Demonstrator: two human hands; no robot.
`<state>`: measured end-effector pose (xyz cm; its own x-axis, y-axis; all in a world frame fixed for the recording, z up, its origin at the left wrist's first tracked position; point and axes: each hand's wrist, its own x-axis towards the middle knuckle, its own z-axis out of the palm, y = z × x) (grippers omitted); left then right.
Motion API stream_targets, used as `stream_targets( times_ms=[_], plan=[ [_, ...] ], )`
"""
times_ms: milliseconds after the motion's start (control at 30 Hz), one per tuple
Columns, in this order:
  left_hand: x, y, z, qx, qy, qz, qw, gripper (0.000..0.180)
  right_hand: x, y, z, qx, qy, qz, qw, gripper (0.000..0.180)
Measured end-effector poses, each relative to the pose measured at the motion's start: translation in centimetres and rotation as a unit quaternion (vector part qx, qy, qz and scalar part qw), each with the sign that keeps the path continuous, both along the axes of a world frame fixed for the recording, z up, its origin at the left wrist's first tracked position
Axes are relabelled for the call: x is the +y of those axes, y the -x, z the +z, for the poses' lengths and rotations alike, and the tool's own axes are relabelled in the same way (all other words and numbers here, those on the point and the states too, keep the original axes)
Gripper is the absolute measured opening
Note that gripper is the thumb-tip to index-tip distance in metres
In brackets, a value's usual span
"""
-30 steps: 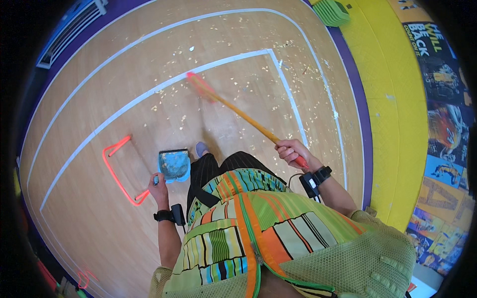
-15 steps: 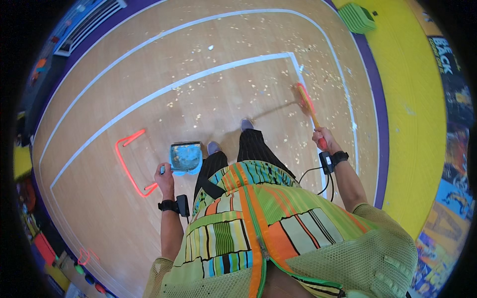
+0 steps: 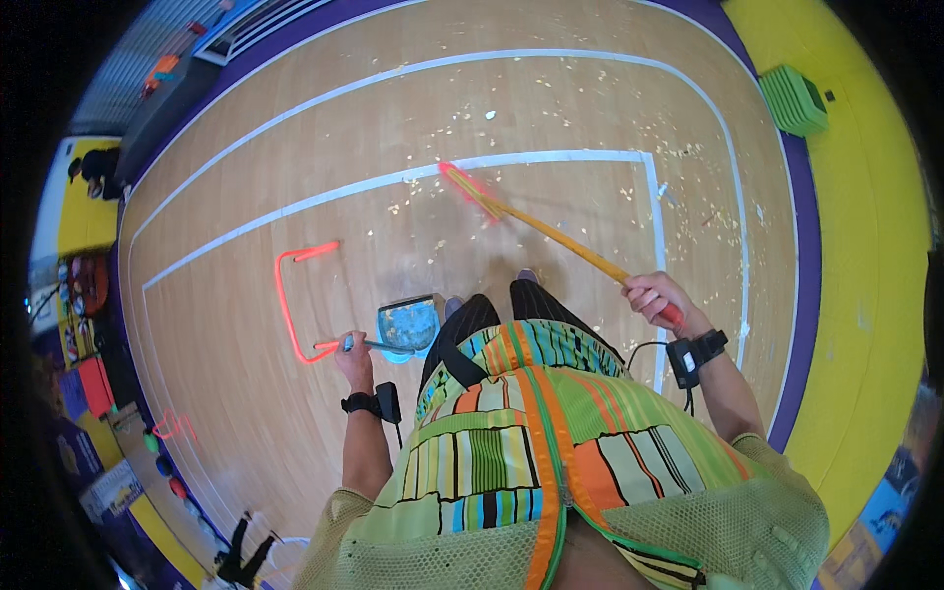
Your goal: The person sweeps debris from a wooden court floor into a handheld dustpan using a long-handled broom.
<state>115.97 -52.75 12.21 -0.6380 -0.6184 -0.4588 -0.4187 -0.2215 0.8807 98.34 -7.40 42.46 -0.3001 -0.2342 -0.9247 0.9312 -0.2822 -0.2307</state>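
Note:
My right hand point(image 3: 661, 298) is closed round the red grip end of a broom point(image 3: 559, 239) with a yellow-orange stick. Its pinkish-red bristle head rests on the wooden floor, by a white painted line ahead of me. In my left hand point(image 3: 354, 362), fingers wrapped round it, is the grey handle of a blue dustpan point(image 3: 409, 326). The dustpan sits on the floor just left of my feet, its dark front edge facing away from me and its inside dusty. Small pale scraps point(image 3: 551, 103) lie scattered over the floor beyond and to the right of the broom head.
A red-orange tube frame point(image 3: 285, 305) stands left of the dustpan. At the far right, a stack of green step blocks point(image 3: 793, 100) sits by the yellow padding point(image 3: 870, 246). People point(image 3: 98, 173) appear at the left side, and another person point(image 3: 239, 560) at the lower left.
The broom head has swung from the right across to the left, in front of my feet, with the stick now slanting leftward. My view has shifted; the dustpan stays beside my feet.

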Motion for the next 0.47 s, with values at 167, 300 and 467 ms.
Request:
stream_targets(
  times_ms=[167, 300, 467],
  plan=[
    [1.7, -1.0, 3.0, -0.020, 0.008, 0.048, 0.999, 0.018, -3.1, 5.9, -0.2, 0.084, -0.089, 0.228, 0.966, 0.015],
    [4.6, -0.5, 6.1, -0.038, 0.018, 0.089, 0.995, 0.018, -4.6, 12.3, -2.0, 0.201, -0.143, 0.362, 0.899, 0.018],
    [3.0, 2.0, 7.7, -0.036, -0.017, 0.112, 0.993, 0.018, -11.1, 17.5, -6.1, 0.297, -0.232, 0.464, 0.802, 0.022]
  ],
)
